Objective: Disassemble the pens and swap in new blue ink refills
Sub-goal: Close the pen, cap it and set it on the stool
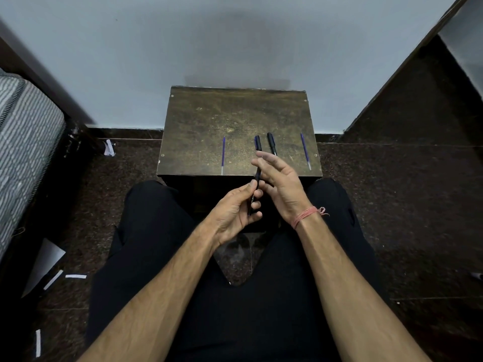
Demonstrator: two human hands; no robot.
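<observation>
over lap, left hand (236,210) grips pen (257,163), tip hidden, right hand (279,182) partly covers 2nd pen (271,143)

Worn, scuffed wooden table (209,121)

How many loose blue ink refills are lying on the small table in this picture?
2. One refill lies on the left part of the table; the other refill lies near its right edge. Any refill still inside the two black pens cannot be seen.
</observation>
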